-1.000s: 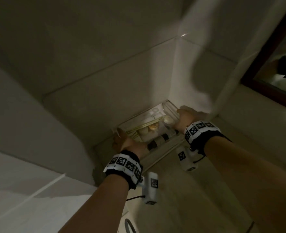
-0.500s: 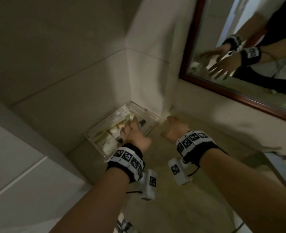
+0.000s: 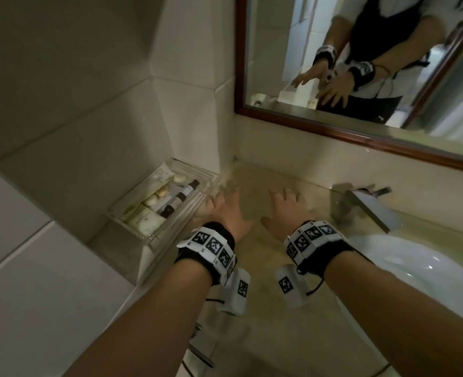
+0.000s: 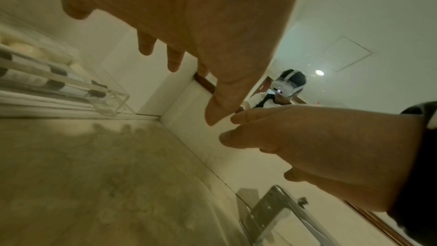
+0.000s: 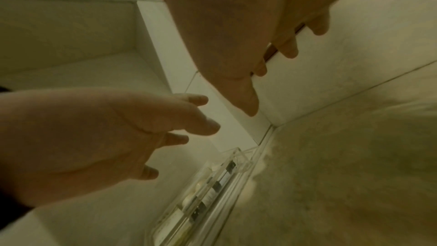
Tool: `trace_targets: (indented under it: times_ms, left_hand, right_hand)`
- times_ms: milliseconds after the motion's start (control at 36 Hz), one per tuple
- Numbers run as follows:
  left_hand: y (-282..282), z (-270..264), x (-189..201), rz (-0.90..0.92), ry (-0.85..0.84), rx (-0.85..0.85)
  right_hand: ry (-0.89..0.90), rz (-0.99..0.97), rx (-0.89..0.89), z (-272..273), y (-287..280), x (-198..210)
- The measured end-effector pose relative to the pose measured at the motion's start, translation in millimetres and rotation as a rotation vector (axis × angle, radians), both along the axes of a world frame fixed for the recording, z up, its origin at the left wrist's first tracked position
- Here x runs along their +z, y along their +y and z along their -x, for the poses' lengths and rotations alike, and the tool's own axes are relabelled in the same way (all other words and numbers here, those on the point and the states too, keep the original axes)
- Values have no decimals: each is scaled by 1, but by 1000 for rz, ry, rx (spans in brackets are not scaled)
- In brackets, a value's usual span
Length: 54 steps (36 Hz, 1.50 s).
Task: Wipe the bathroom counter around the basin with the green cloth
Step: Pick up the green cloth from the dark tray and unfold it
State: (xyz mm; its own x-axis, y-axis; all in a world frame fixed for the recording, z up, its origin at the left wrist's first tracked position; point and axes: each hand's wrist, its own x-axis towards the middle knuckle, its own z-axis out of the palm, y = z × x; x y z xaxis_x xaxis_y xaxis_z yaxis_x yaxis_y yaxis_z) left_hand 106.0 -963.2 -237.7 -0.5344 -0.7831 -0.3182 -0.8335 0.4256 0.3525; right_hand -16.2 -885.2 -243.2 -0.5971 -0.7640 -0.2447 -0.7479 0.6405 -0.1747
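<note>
The beige marble counter runs from the left wall to the white basin. My left hand and right hand hang side by side over its back left corner, palms down, fingers spread, holding nothing. From the left wrist, the left hand is clear of the counter, and the right hand is close beside it. From the right wrist, the right hand and left hand are also bare. No green cloth shows in any view.
A clear tray with small bottles and soaps sits on the ledge just left of my left hand. A chrome faucet stands behind the basin to the right. A wood-framed mirror hangs on the back wall.
Both hands have let go of the clear tray and moved right, to above the counter, with fingers now spread. My view has swung right, bringing the mirror, faucet and basin in.
</note>
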Motion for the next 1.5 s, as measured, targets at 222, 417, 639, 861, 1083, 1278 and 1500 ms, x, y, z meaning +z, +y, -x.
trace_targets:
  times_ms: [222,417,639,861,1083,1278,1500]
  left_hand:
    - [32,8,-4,69,-56,-183]
    - [80,7,0,68,-51,-370]
    - [149,18,-5,35,-18,-567]
    - [242,47,0,33,-24,-795]
    - [348,88,12,89,13,-953]
    - [442,126,11,120,1,-1002]
    - [527,167,12,126,-7,-1043]
  right_hand:
    - [20,3,-123,-5,48,2]
    - [45,-33,-260,-23,107,-3]
    - [16,-70,-484,-32,196,-2]
    - [8,-60,-667,-31,302,4]
    - [56,-81,-806,-10,410,7]
    - [26,-92,-838,17,508,6]
    - [29,-92,-880,56,589,9]
